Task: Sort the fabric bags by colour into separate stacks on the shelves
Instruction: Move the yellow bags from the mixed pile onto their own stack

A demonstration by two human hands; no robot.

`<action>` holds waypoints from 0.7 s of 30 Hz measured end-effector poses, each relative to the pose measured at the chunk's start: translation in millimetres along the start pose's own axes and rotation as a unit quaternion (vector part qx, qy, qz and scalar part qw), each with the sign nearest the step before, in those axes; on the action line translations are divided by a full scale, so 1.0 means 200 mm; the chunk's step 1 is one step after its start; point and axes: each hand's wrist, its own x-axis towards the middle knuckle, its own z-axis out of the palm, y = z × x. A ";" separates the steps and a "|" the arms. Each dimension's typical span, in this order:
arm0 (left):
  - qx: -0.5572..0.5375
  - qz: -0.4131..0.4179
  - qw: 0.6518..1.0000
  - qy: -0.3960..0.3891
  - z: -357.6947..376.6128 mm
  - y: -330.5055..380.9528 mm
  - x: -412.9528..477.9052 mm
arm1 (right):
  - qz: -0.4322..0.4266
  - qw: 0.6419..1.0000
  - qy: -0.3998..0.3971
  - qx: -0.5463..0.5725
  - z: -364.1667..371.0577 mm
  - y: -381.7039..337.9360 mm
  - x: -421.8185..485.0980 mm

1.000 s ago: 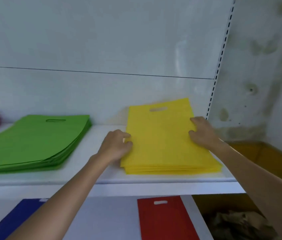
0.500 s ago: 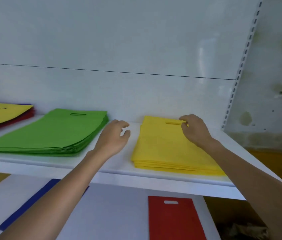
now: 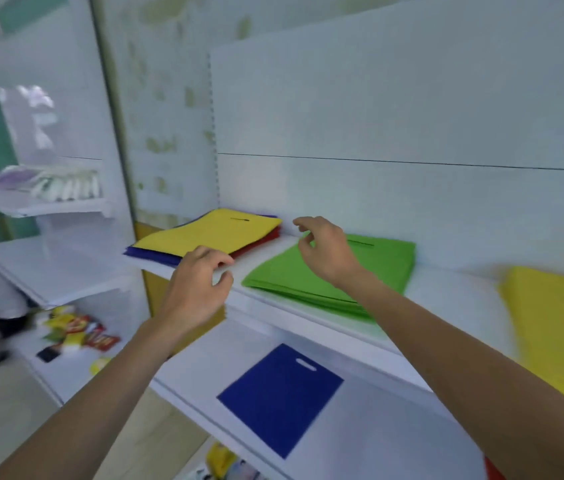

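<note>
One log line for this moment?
left hand: empty | right hand: empty | mixed stack: yellow on top | green stack: beside it

Head view, angled down, near shelves (image 3: 325, 327)

A mixed stack (image 3: 211, 233), yellow on top of red and blue bags, lay flat at centre-left on the upper shelf (image 3: 453, 292). A green stack (image 3: 388, 268) sat mid-frame, just apart from it. A blurred yellow stack (image 3: 557, 327) filled the right edge. One blue bag (image 3: 280, 396) lay flat on the lower shelf (image 3: 394, 427), bottom centre.

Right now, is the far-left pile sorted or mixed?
Mixed: the far-left pile has yellow on top, with red bags and blue bags showing beneath.
</note>
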 end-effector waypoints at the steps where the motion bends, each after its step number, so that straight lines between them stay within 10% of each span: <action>1: 0.007 -0.007 1.000 -0.006 -0.03 -0.07 -0.01 | -0.003 1.000 -0.004 0.011 0.06 -0.06 0.03; 21: 0.000 -0.067 0.998 -0.003 -0.16 -1.01 0.36 | -0.019 0.998 -0.056 0.024 0.87 -0.31 0.70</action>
